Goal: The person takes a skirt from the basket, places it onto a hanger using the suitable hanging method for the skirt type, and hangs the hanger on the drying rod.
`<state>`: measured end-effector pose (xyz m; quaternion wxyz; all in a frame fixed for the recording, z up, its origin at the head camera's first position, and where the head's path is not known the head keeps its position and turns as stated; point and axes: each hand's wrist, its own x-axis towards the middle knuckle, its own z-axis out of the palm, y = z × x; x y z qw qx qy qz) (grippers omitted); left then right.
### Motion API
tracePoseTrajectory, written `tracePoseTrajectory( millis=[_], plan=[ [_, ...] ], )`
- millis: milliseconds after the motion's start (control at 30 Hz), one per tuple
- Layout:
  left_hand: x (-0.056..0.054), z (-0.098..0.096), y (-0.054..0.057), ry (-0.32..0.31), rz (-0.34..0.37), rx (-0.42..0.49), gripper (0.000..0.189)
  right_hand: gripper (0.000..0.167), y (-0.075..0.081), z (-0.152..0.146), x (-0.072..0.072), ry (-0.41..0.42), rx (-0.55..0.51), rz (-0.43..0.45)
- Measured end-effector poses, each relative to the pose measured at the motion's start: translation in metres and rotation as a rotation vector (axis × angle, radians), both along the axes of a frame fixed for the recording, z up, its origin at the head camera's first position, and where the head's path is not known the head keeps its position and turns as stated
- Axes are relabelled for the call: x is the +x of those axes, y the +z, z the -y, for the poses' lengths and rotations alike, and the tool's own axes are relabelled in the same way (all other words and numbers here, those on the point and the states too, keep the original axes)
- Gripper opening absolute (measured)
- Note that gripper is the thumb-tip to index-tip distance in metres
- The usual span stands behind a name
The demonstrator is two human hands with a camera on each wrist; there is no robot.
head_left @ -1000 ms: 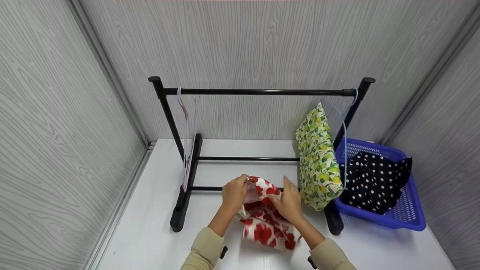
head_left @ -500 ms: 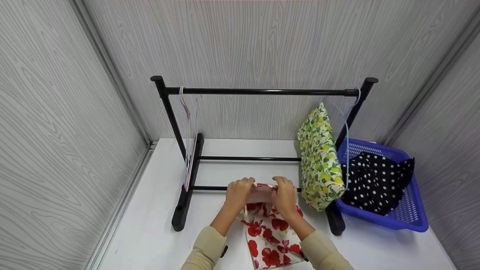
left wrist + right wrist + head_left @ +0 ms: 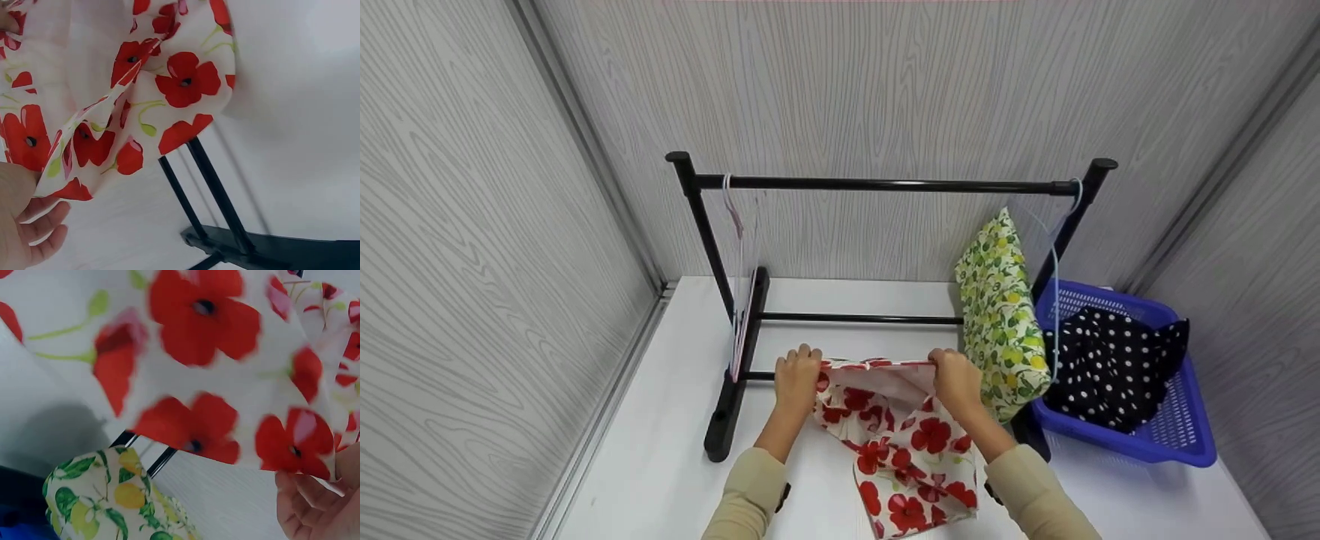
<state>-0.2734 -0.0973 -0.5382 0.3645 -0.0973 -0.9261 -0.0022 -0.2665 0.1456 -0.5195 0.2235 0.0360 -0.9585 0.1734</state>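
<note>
The left hand (image 3: 797, 379) and right hand (image 3: 958, 381), close together half a second earlier, have moved apart, drawing the red-flowered white cloth's (image 3: 911, 457) upper edge nearly straight between their pinching fingers.

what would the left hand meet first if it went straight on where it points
Probably the black rear lower bar, ahead of the left hand in the head view; the hand's height is unclear, so it might pass above.

The head view looks forward and down over the left hand (image 3: 797, 381) and right hand (image 3: 958, 381), while wrist views close beside them share the red-flowered cloth (image 3: 904, 454).
</note>
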Motion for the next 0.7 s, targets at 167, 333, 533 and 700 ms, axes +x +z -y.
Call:
tracePoseTrajectory(
  millis=[167, 333, 533, 700],
  plan=[
    [-0.003, 0.017, -0.009, 0.115, 0.051, 0.089, 0.007, 0.020, 0.009, -0.016, -0.005, 0.013, -0.093, 0.092],
    [-0.003, 0.030, -0.016, 0.209, 0.083, 0.189, 0.007, 0.019, 0.023, -0.029, -0.011, 0.090, -0.238, 0.056],
    [0.000, 0.043, -0.017, 0.271, 0.238, 0.313, 0.008, 0.019, 0.040, -0.041, -0.014, 0.143, -0.361, 0.075],
    [0.003, 0.058, -0.007, 0.275, 0.384, 0.491, 0.019, 0.024, 0.054, -0.055, -0.015, 0.106, -0.380, 0.133]
  ],
)
